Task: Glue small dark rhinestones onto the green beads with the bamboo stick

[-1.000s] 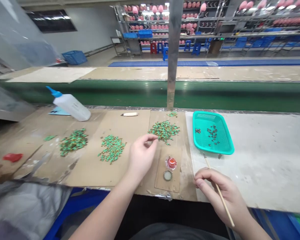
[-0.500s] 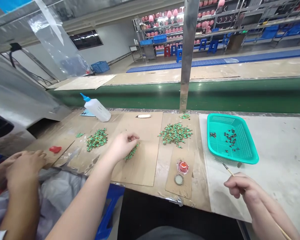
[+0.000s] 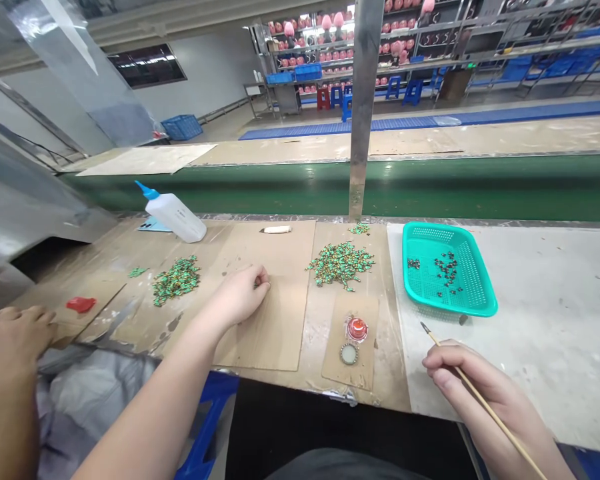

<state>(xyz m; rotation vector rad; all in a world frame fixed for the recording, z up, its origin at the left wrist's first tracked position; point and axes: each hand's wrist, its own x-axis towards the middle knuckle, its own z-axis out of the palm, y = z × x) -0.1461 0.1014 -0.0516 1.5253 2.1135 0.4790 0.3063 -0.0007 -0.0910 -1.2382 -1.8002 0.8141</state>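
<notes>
My left hand (image 3: 245, 293) is closed, thumb and fingertips together, low over a cardboard sheet (image 3: 280, 333). A tiny dark bit shows within the fingers, too small to name. A thin paintbrush (image 3: 473, 387) rests in my right hand (image 3: 485, 400), its dark tip pointing up and left below the turquoise basket (image 3: 487, 293). A few small dark pieces (image 3: 447, 270) lie in that basket. Piles of small green-and-gold pieces lie to either side of my left hand: a right pile (image 3: 341, 263) and a left pile (image 3: 177, 279). Between my hands are a red-filled cap (image 3: 357, 329) and a pale-filled bottle cap (image 3: 349, 354).
A white squeeze bottle (image 3: 177, 217) with a blue nozzle stands at the back left beside a light blue phone-like item (image 3: 153, 225). A short white tool (image 3: 277, 229) lies behind. A metal post (image 3: 363, 120) rises at the table's back. Another person's hand (image 3: 15, 333) is at left.
The view has shifted to the right. The small green pile beside my left hand no longer shows, and that hand's fingers are curled tighter. My right hand has tilted the paintbrush, showing more of its handle.
</notes>
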